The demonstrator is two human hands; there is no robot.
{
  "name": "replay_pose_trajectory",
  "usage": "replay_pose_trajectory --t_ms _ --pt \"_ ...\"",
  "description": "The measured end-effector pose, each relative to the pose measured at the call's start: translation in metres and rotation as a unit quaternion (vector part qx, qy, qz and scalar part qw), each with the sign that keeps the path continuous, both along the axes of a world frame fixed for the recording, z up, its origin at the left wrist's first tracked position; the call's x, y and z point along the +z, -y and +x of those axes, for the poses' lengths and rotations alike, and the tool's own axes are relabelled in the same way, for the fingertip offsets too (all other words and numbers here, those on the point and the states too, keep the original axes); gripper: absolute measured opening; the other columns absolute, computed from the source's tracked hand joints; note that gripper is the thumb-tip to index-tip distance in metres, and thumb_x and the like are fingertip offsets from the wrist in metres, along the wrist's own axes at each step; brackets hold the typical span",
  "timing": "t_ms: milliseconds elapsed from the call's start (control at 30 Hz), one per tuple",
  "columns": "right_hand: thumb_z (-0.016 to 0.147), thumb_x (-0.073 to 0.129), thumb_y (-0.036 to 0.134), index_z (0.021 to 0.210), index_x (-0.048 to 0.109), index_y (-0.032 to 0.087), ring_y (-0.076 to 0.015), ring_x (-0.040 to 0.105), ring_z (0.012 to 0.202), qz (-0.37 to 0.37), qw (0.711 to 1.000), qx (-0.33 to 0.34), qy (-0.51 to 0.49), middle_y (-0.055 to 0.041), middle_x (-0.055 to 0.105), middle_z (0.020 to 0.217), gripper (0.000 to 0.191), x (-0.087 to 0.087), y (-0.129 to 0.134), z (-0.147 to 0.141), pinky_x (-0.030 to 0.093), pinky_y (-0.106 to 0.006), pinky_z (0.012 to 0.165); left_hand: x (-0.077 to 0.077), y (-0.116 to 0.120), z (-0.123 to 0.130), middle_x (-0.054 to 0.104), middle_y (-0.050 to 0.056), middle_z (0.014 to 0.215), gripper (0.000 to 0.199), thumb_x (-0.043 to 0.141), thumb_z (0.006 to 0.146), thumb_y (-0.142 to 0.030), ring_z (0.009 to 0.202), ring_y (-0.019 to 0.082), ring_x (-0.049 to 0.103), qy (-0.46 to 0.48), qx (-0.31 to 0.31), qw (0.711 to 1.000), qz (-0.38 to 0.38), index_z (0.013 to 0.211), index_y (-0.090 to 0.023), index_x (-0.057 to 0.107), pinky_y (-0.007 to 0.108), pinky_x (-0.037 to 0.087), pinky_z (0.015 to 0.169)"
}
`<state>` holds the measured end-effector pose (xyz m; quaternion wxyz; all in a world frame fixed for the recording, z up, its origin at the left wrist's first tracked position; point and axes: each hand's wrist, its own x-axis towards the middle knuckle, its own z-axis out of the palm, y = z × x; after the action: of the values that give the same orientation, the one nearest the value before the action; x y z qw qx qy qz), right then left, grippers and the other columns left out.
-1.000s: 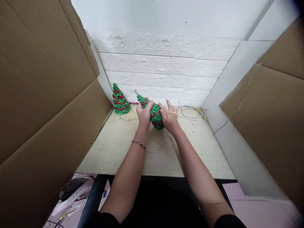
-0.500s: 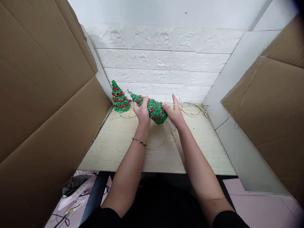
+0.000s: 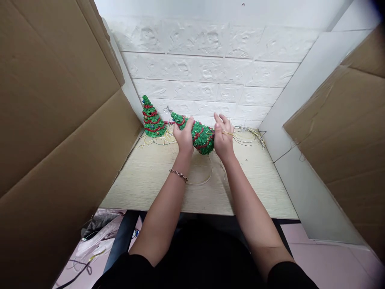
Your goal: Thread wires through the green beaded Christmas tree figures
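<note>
A green beaded tree [image 3: 202, 135] with red garland lies tilted above the tabletop, its tip to the upper left and its base to the right. My left hand [image 3: 184, 136] is wrapped round its upper part. My right hand [image 3: 223, 138] is at its base, holding a thin yellowish wire [image 3: 227, 133] between thumb and fingers, with other fingertips raised. A silver star [image 3: 167, 109] shows just beyond the tree's tip. A second green tree [image 3: 152, 120] with red garland stands upright at the back left.
Loose wires [image 3: 248, 135] lie at the back right, and more lie round the standing tree. A curved wire [image 3: 202, 182] rests on the wooden table [image 3: 141, 180]. Cardboard [image 3: 75, 112] rises on the left and more cardboard [image 3: 339, 140] on the right. White brick-patterned wall [image 3: 207, 72] is behind.
My right hand's thumb and fingers have come together at the tree's base, where they were spread before. The view has shifted slightly.
</note>
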<state>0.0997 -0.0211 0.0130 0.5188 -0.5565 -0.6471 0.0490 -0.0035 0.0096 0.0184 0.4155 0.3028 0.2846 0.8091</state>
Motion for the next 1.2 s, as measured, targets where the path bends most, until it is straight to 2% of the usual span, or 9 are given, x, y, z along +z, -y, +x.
replay_pose_trajectory --t_ms 200,300,467,567,733,900,1000,1133,1200 --pt "0.076 0.039 0.067 0.126 0.046 0.027 -0.0357 0.022 0.128 -0.12 0.993 -0.016 0.009 -0.0088 0.028 0.141 0.065 -0.011 -0.008 0.0 0.02 -0.06 0.099 0.001 -0.001 -0.002 0.06 0.001 0.076 0.03 0.074 0.057 -0.03 0.067 0.011 0.056 -0.032 -0.006 0.999 0.01 0.078 -0.017 0.057 0.025 0.046 0.066" --pt "0.069 0.049 0.068 0.123 0.048 0.023 -0.0334 0.028 0.126 -0.069 0.996 0.001 -0.048 -0.0117 0.036 0.136 0.071 -0.006 -0.008 0.007 0.023 -0.057 0.1 0.001 -0.004 -0.008 0.059 0.002 0.079 0.03 0.073 0.058 -0.03 0.07 0.012 0.056 0.008 0.004 1.0 -0.002 0.079 -0.017 0.057 0.027 0.047 0.068" --pt "0.074 0.054 0.055 0.116 0.052 0.026 -0.0195 0.051 0.1 0.089 0.986 0.049 -0.131 -0.0063 0.057 0.109 0.051 0.007 0.003 0.008 0.041 -0.04 0.09 0.001 -0.008 -0.015 0.058 0.001 0.077 0.029 0.073 0.058 -0.031 0.071 0.013 0.056 0.05 0.023 0.998 -0.024 0.076 -0.017 0.055 0.029 0.046 0.069" --pt "0.074 0.058 0.048 0.104 0.059 0.025 -0.0144 0.055 0.077 0.125 0.976 0.067 -0.166 -0.0028 0.061 0.087 0.038 0.009 0.01 0.002 0.047 -0.032 0.075 -0.003 -0.01 -0.015 0.058 0.002 0.081 0.031 0.074 0.057 -0.031 0.072 0.013 0.056 0.05 0.018 0.998 -0.014 0.079 -0.018 0.055 0.028 0.047 0.07" --pt "0.081 0.053 0.036 0.08 0.063 0.021 -0.0129 0.057 0.069 0.147 0.969 0.073 -0.182 -0.0012 0.063 0.075 0.018 0.009 0.014 -0.003 0.047 -0.029 0.068 -0.005 -0.009 -0.01 0.059 0.003 0.082 0.033 0.074 0.057 -0.03 0.071 0.012 0.056 0.027 0.007 1.0 -0.009 0.083 -0.018 0.056 0.028 0.047 0.07" --pt "0.077 0.058 0.026 0.071 0.065 0.02 -0.0146 0.057 0.075 0.098 0.987 0.091 -0.091 -0.0024 0.064 0.077 0.011 0.008 0.009 -0.001 0.046 -0.032 0.074 -0.001 -0.005 -0.008 0.058 0.001 0.076 0.03 0.073 0.057 -0.028 0.065 0.011 0.055 0.018 0.004 1.0 -0.011 0.078 -0.017 0.056 0.027 0.046 0.067" --pt "0.073 0.061 0.027 0.065 0.064 0.02 -0.0148 0.057 0.075 0.055 0.985 0.106 -0.127 -0.0025 0.063 0.077 0.01 0.007 0.005 -0.001 0.046 -0.032 0.074 -0.001 -0.006 -0.009 0.059 0.002 0.078 0.03 0.073 0.057 -0.028 0.066 0.011 0.055 0.021 0.004 1.0 -0.015 0.078 -0.017 0.055 0.027 0.046 0.067" --pt "0.07 0.062 0.036 0.069 0.063 0.019 -0.0138 0.058 0.065 -0.03 0.937 0.196 -0.288 -0.0007 0.063 0.066 0.016 0.009 0.003 -0.002 0.047 -0.031 0.065 -0.001 -0.006 -0.009 0.058 0.001 0.077 0.029 0.073 0.057 -0.027 0.066 0.011 0.054 0.021 0.0 1.0 -0.016 0.078 -0.017 0.055 0.027 0.045 0.068" --pt "0.068 0.064 0.037 0.072 0.064 0.02 -0.0136 0.059 0.063 -0.03 0.914 0.224 -0.338 0.0002 0.063 0.065 0.018 0.011 0.005 -0.003 0.048 -0.031 0.066 0.0 -0.005 -0.009 0.058 0.001 0.076 0.028 0.073 0.057 -0.027 0.066 0.01 0.054 0.015 0.003 1.0 -0.017 0.078 -0.017 0.056 0.026 0.045 0.068"
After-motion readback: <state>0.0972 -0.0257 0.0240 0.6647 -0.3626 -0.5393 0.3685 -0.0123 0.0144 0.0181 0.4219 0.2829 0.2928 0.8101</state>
